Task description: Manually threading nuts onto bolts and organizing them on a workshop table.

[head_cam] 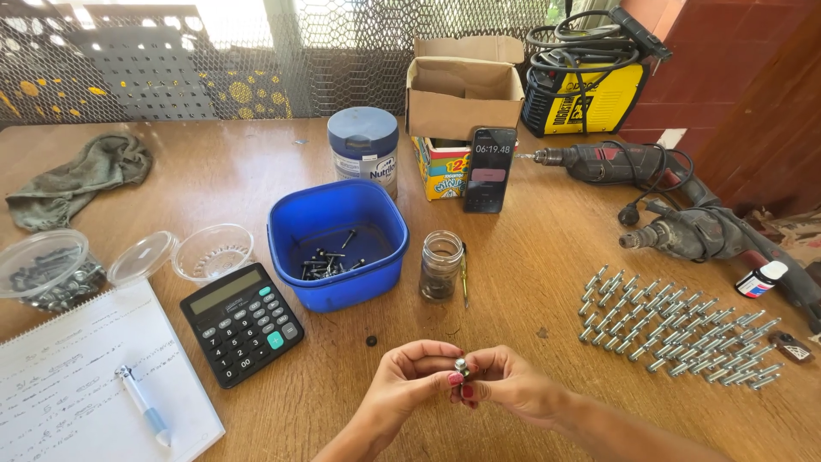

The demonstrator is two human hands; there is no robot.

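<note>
A small metal bolt is pinched between the fingertips of the left hand and the right hand, low over the wooden table at its near edge. Both hands are closed on the bolt. A blue tub with dark screws stands beyond them, with a glass jar just beside it. Finished bolts are laid in rows to the right. A calculator lies to the left.
</note>
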